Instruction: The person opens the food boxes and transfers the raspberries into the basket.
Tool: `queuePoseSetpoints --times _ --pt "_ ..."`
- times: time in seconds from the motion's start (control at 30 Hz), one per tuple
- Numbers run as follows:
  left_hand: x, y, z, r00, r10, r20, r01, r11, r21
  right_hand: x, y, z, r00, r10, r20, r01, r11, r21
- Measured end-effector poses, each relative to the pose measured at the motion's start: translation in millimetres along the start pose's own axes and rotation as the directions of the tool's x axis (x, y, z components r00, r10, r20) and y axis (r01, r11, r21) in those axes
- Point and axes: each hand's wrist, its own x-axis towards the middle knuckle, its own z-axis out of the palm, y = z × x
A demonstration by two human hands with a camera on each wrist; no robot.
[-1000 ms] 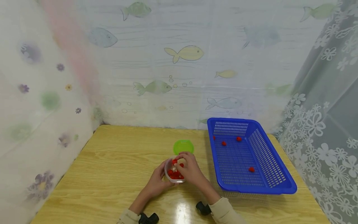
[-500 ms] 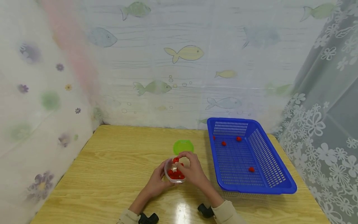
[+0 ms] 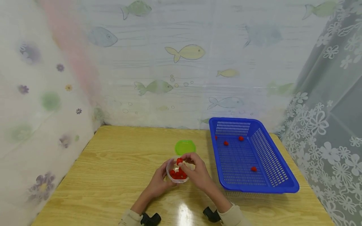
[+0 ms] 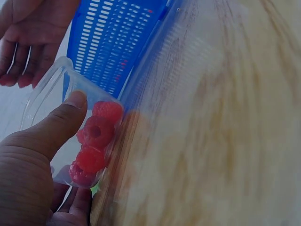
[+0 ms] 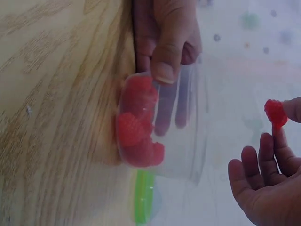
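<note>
A clear plastic tub (image 3: 171, 180) stands on the table with several red raspberries (image 4: 98, 132) in its bottom. My left hand (image 3: 159, 183) grips the tub from the left side, thumb along the near wall and fingers round the far side. Above the tub's opening, my right hand (image 3: 197, 175) pinches a single raspberry (image 5: 275, 113) between thumb and index finger. Its other fingers are loosely bent, as the right wrist view shows. Just behind the tub lies a round green lid (image 3: 185, 147).
To the right stands a blue plastic basket (image 3: 258, 189) with slotted walls, and a few raspberries (image 3: 254, 169) lie scattered on its floor. Wooden tabletop (image 3: 118, 157) stretches to the left of the tub. A fish-patterned curtain (image 3: 147, 110) hangs behind the table.
My right hand has shifted slightly to the right over the tub, the pinched raspberry moving with it. The left hand keeps its grip on the tub in the same place.
</note>
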Motion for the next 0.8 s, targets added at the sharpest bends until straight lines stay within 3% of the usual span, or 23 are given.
queuePoseSetpoints --times 0.23,0.5,0.67,0.8 --pt "0.4 -1.6 -0.1 1.0 0.011 -0.005 -0.011 1.0 -0.002 -4.2 -13.2 -4.6 1.0 0.01 0.019 -0.011 0.999 0.051" --pt "0.7 -1.8 -0.2 1.0 -0.008 -0.004 0.008 1.0 -0.018 -6.2 -29.0 -16.8 0.993 -0.033 0.113 0.018 0.991 0.136" --pt "0.0 -1.1 -0.1 1.0 -0.013 -0.003 0.013 1.0 -0.012 -5.9 -38.0 -28.3 0.987 0.01 0.162 -0.042 0.98 0.193" --pt "-0.1 -0.9 0.0 1.0 -0.015 0.0 0.015 1.0 -0.009 -4.5 -44.6 -40.4 0.982 0.059 0.177 -0.09 0.981 0.17"
